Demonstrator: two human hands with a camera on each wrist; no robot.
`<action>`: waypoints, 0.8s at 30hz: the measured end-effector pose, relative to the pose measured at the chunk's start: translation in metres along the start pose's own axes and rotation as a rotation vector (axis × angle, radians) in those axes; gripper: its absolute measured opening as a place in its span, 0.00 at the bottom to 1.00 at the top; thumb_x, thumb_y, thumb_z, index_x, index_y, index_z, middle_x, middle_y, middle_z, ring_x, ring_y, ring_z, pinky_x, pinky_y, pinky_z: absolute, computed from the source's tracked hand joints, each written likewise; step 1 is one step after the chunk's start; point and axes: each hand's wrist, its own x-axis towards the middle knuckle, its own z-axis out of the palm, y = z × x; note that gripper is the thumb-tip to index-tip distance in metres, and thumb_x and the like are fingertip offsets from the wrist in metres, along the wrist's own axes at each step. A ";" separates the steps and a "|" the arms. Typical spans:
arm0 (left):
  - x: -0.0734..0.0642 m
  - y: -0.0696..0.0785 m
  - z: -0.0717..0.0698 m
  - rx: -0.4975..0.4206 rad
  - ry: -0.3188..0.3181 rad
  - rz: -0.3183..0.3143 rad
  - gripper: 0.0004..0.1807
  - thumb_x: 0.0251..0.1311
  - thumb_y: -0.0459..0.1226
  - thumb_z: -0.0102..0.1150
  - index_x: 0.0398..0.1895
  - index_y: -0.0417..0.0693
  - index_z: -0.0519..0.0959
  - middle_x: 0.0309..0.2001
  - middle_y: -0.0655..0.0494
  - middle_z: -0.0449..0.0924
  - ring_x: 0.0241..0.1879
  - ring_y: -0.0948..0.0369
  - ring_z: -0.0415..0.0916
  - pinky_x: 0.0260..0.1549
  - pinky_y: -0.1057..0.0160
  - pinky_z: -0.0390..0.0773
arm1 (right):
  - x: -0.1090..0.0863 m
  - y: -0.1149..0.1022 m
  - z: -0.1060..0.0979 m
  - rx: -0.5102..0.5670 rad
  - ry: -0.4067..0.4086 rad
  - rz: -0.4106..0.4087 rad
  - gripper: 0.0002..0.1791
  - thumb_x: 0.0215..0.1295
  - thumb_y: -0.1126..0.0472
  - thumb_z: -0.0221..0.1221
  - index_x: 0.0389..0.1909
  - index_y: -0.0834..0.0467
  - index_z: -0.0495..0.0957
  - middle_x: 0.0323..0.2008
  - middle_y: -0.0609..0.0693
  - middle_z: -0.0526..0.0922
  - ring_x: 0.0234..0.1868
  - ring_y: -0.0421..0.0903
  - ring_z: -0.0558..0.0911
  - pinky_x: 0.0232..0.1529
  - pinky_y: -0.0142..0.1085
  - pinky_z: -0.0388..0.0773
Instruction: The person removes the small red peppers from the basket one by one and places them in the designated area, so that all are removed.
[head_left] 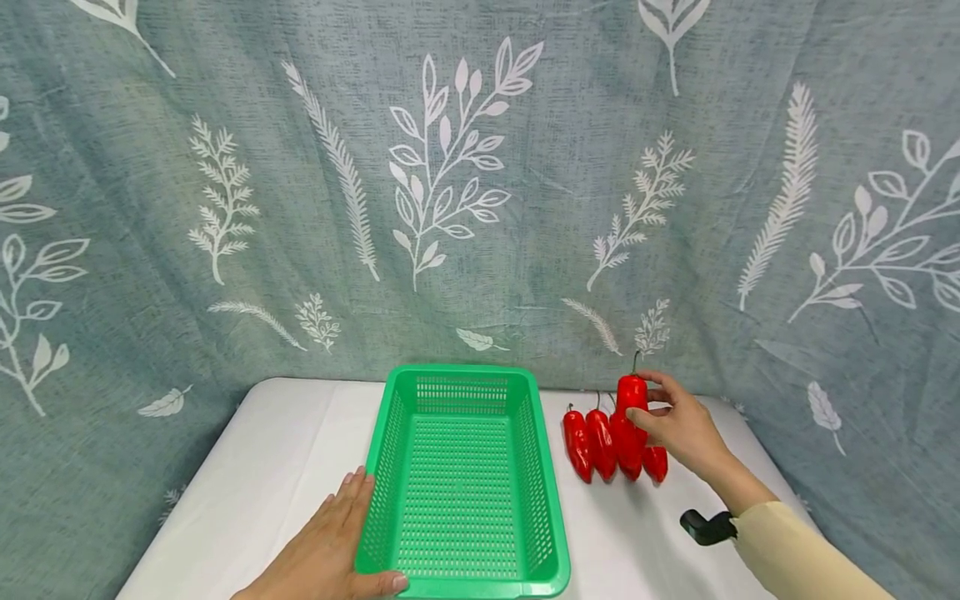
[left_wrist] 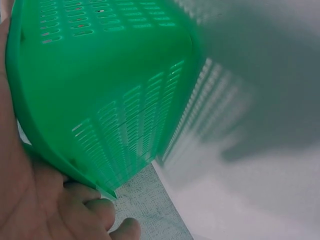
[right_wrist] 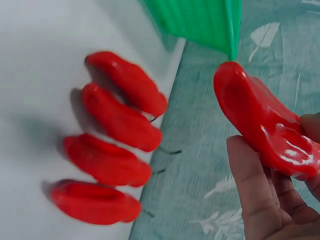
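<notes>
My right hand [head_left: 686, 425] pinches a glossy red pepper [head_left: 632, 395] between thumb and fingers, lifted above the table with its stem pointing up. In the right wrist view the held pepper [right_wrist: 267, 125] lies across my fingers. Below it, several more red peppers [head_left: 577, 443] lie side by side on the table, stems toward the far edge. To their left stands a green plastic basket [head_left: 555, 500] with slotted walls and a bare floor. My left hand [head_left: 322, 542] rests along the basket's near left corner, fingers extended by the left rim and thumb on the front rim.
A white-covered table [head_left: 300, 467] carries everything. Behind it and at both sides hangs a grey-green curtain [head_left: 337, 208] with white leaf prints. A black wrist-worn device [head_left: 707, 527] sticks out beside my right sleeve.
</notes>
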 end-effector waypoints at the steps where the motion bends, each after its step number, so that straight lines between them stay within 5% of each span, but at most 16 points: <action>1: 0.000 0.000 0.000 0.003 0.002 0.002 0.71 0.55 0.74 0.65 0.81 0.27 0.51 0.82 0.30 0.50 0.82 0.36 0.49 0.73 0.33 0.61 | 0.001 0.003 -0.001 -0.006 0.004 0.007 0.44 0.73 0.55 0.66 0.82 0.59 0.55 0.68 0.71 0.71 0.57 0.64 0.83 0.40 0.47 0.90; 24: 0.001 0.000 0.001 0.002 0.012 0.002 0.71 0.55 0.73 0.64 0.82 0.27 0.51 0.82 0.30 0.51 0.82 0.35 0.50 0.73 0.33 0.63 | 0.020 0.070 -0.032 -0.202 0.091 0.065 0.41 0.73 0.57 0.63 0.79 0.67 0.56 0.65 0.77 0.70 0.58 0.72 0.80 0.37 0.46 0.90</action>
